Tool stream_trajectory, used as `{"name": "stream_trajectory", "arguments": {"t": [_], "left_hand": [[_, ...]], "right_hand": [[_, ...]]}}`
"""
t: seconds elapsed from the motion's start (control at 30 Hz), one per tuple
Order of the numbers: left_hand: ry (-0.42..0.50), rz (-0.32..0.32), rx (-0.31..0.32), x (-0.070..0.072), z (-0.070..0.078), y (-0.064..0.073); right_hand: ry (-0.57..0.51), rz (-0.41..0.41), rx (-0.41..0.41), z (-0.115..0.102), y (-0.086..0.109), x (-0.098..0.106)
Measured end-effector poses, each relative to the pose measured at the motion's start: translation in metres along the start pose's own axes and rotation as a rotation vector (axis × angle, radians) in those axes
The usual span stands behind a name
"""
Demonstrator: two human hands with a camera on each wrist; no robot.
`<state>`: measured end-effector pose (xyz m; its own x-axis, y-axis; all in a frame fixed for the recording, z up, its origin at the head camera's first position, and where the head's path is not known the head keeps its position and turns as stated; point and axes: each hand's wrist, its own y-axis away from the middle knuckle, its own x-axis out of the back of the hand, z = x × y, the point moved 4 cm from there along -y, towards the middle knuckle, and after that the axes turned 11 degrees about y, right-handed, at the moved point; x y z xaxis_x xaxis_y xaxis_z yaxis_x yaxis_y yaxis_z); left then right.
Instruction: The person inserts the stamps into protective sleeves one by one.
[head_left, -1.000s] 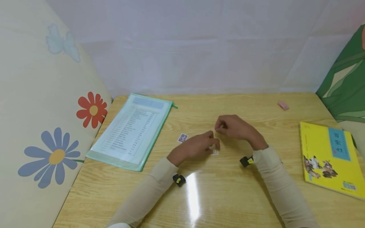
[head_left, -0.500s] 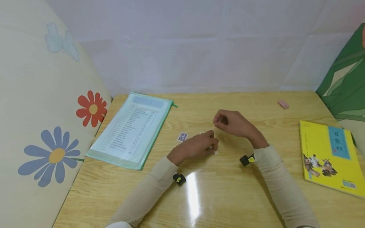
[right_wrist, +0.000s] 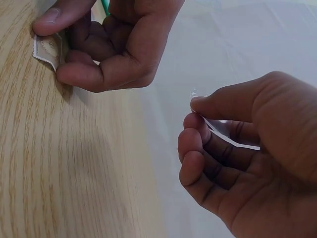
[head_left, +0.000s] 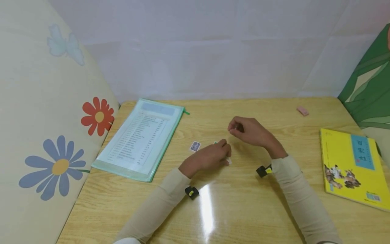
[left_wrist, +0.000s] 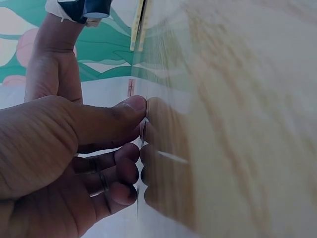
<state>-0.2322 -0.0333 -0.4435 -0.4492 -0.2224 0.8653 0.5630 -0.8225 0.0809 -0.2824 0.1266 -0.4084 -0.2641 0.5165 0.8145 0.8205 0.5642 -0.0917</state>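
Observation:
In the head view my left hand is low over the middle of the table. Its thumb and a finger pinch a postage stamp, slightly bent, with a perforated edge, at the wood surface. My right hand is raised to the right and farther back. Between its thumb and fingertips it holds a small, thin, glossy sheet with a white edge; what is on the sheet cannot be made out. Another stamp, purplish with a white border, lies left of my left hand. A green-edged bit shows behind the knuckles, mostly hidden.
On the wooden table, a clear document pouch with green trim lies at the left. To the right is a yellow book, and a small pink eraser-like block sits at the back right. White cloth hangs behind.
The left fingers have drawn slightly left and closed on the stamp, uncovering the green-edged bit behind them. The right hand has risen slightly away, then stayed nearly still.

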Motion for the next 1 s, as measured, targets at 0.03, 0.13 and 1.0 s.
{"name": "stream_trajectory", "arguments": {"t": [0.03, 0.13, 1.0], "left_hand": [[-0.004, -0.002, 0.001, 0.000, 0.000, 0.000], [0.011, -0.013, 0.015, 0.000, 0.000, 0.000], [0.531, 0.261, 0.019, 0.058, -0.015, 0.020]], "right_hand": [[-0.003, -0.003, 0.000, 0.000, 0.000, 0.000], [-0.009, -0.008, 0.005, 0.000, 0.000, 0.000], [-0.236, 0.086, -0.039, -0.005, 0.002, 0.009]]}}
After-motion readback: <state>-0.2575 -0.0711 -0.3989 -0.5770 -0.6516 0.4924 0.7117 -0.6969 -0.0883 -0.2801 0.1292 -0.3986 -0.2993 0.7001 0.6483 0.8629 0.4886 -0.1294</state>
